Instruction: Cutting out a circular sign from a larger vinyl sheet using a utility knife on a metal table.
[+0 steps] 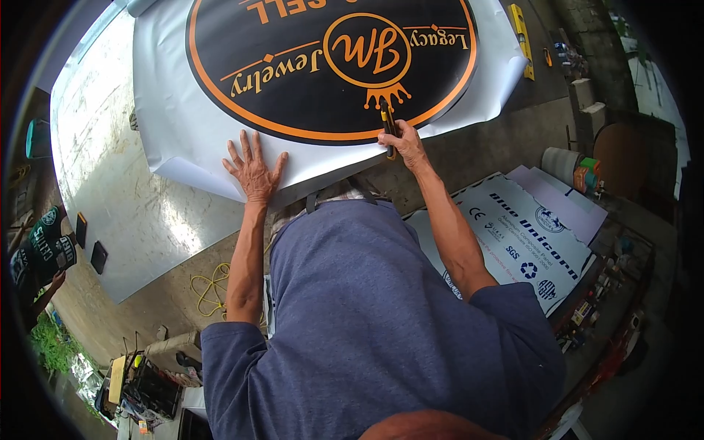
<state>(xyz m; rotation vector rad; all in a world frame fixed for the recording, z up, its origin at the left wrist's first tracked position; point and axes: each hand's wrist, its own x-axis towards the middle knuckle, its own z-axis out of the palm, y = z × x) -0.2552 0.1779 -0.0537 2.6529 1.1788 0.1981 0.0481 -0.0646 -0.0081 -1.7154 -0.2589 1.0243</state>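
A large white printed sheet (pixel 165 88) lies on the work table, bearing a black oval with an orange border that appears upside down to me. Fingers spread, my left hand (pixel 254 172) presses flat on the white margin near the sheet's close edge. My right hand (pixel 407 145) grips a black and yellow utility knife (pixel 388 128), held upright over the oval's lower border, below an orange crown print. Whether its blade touches the sheet I cannot tell. The sheet's near left corner (pixel 192 176) curls up beside my left hand.
A shiny metal-like panel (pixel 139 242) extends to the left, with two dark phone-like objects (pixel 98 257) on it. A yellow level (pixel 522 40) lies at the far right. Printed panels (pixel 506 227) are stacked right of me; yellow cord (pixel 209 290) lies left. Another person (pixel 45 253) stands at left.
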